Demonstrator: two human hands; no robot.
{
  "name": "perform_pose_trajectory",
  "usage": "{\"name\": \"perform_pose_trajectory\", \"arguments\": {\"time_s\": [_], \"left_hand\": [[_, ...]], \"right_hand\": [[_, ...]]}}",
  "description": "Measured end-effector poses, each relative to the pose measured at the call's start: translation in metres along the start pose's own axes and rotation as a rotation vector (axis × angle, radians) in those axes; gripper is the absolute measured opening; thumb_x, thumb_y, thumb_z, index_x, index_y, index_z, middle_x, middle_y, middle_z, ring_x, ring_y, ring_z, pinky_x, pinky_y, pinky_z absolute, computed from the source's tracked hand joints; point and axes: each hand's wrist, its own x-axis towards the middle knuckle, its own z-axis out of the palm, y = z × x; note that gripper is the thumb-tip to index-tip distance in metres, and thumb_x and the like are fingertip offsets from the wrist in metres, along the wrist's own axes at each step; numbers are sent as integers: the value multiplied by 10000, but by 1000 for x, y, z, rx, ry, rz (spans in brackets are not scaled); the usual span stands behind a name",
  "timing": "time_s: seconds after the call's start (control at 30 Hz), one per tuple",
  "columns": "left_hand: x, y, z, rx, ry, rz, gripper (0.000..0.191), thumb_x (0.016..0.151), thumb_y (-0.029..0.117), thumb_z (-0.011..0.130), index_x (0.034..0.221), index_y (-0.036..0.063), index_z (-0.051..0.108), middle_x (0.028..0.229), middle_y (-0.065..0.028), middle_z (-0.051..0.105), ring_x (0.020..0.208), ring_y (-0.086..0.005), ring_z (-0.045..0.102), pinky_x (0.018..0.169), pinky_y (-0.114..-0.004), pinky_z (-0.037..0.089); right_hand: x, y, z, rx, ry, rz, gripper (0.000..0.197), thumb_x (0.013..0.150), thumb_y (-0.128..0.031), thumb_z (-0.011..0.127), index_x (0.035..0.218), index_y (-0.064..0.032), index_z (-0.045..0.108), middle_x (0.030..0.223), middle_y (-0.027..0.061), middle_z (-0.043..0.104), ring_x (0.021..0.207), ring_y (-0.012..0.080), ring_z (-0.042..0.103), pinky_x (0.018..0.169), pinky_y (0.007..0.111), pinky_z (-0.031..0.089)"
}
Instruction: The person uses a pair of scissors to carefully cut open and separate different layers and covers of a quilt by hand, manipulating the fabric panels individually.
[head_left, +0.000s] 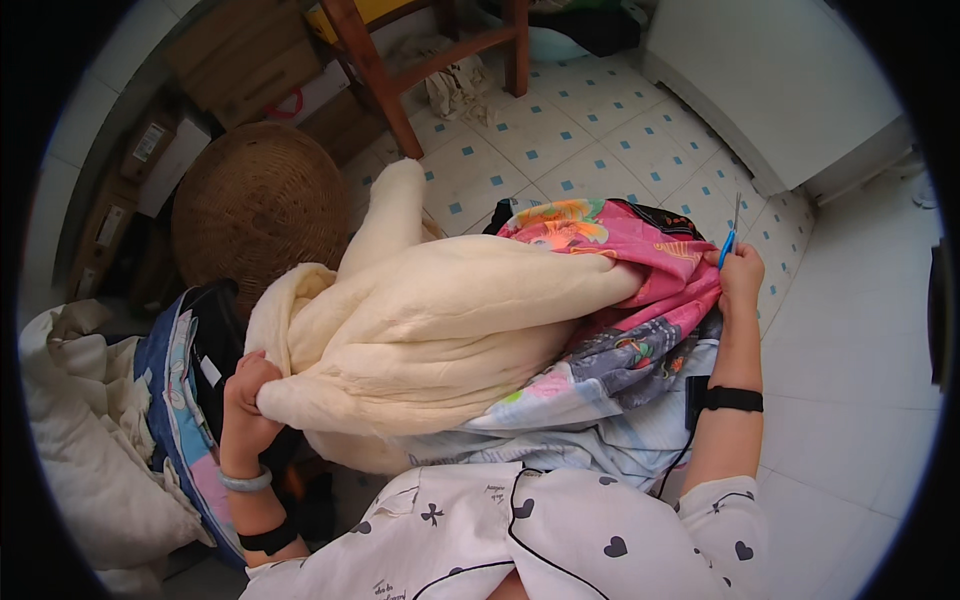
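Note:
A thick cream quilt batting (420, 315) lies bunched across my lap. My left hand (255, 390) grips its lower left edge. At the right, my right hand (736, 276) clutches the gathered edge of a pink patterned cover (637, 247) and also holds blue-handled scissors (727, 244), blades pointing up and away. The right part of the batting runs into or under the cover; which one I cannot tell. Beneath them spreads a light blue and white cloth (600, 439) with printed writing. The fingertips of both hands are partly hidden in fabric.
A round wicker basket or lid (262, 210) stands beyond the batting, beside cardboard boxes (240, 56). White padding (90, 442) and folded blue fabric (161, 375) lie at the left. Ahead are a wooden stool's leg (390, 105) and a crumpled cloth (457, 86); a white cabinet (772, 82) stands at the right.

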Motion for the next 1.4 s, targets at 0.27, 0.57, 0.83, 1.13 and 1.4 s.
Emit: {"name": "perform_pose_trajectory", "arguments": {"time_s": [0.27, 0.57, 0.83, 1.13, 1.4], "left_hand": [[20, 25, 19, -1, 20, 38, 275, 594, 111, 760, 662, 43, 502, 617, -82, 461, 643, -304, 509, 908, -391, 412], [110, 54, 0, -82, 202, 121, 248, 566, 15, 735, 771, 5, 597, 679, -98, 566, 716, -168, 605, 781, -296, 494], [291, -49, -14, -236, 462, -99, 270, 740, 239, 737, 885, 12, 717, 854, -100, 708, 795, -189, 666, 746, -318, 516], [227, -83, 83, 186, 297, -312, 770, 848, 431, 627, 1417, 10, 323, 1481, -224, 277, 1384, -367, 245, 1100, -478, 256], [50, 56, 51, 41, -61, 29, 937, 705, 314, 808, 1437, 39, 292, 1480, -199, 269, 1377, -366, 243, 1117, -440, 220]], "right_hand": [[-42, -28, -11, -10, -132, -187, 341, 736, -67, 783, 945, 14, 526, 817, 69, 622, 675, 95, 563, 599, 222, 456], [-155, -36, -94, -633, -84, -419, 628, 702, -219, 832, 1125, -3, 421, 1208, 159, 545, 1078, 274, 533, 919, 352, 428], [-217, 32, -119, -299, -61, -39, 698, 705, -151, 827, 1219, 0, 380, 1344, 178, 451, 1251, 304, 425, 1044, 372, 322], [-195, 51, -93, -120, 98, -285, 422, 712, 7, 758, 1023, -6, 472, 924, 67, 524, 826, 159, 517, 811, 284, 435], [-51, -89, -84, 98, 226, -542, 282, 748, 48, 718, 969, 7, 547, 914, 77, 599, 832, 156, 580, 790, 266, 495]]}}
